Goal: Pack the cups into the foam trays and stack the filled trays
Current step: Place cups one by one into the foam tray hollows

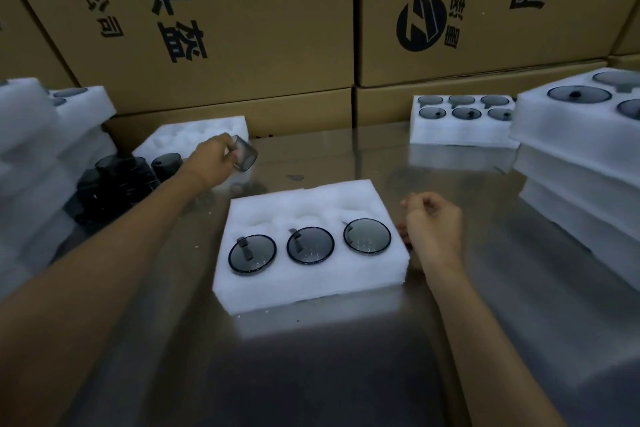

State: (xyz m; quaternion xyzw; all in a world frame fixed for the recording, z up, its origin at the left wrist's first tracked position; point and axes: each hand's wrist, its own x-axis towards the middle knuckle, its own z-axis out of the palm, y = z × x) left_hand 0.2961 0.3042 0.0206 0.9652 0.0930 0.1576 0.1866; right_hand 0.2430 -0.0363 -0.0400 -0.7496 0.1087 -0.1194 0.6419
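Cup (244, 157): smoked, see-through, thin wall, reads as glass or hard plastic. Likely light, stiff, slick, chips at the rim if knocked. Best grip: across the body near the base or by the handle, not the rim. Foam is soft, so seat with light push only.

Landmark: tray (309, 281), centre of the table (332, 374).

Left hand (212, 160) up and left of the tray, well apart from it, fingers (231, 153) wrapped round the cup. Cup tilted, one end toward camera, sticking out to the right of the fingers; held clear of the table. Exact finger placement hidden behind the knuckles.

Right hand (433, 229) just beside the tray's right edge, fingers loosely curled, holding nothing. Touching the foam or not: cannot tell.

Tray itself: near row filled, three cups (310, 245) seated side by side. Far row of three pockets looks empty. Judging half done on this tray; held cup probably goes to a far pocket.

Left of the tray: loose cups (138, 177) bunched on the table, an empty tray (194, 137) behind them. Right of the tray: stack (575, 156) of filled trays, another filled tray (460, 125) further back.

Risk: slick wall plus tilt, cup may slip on the way over. Handle needs lining up with the pocket notch.
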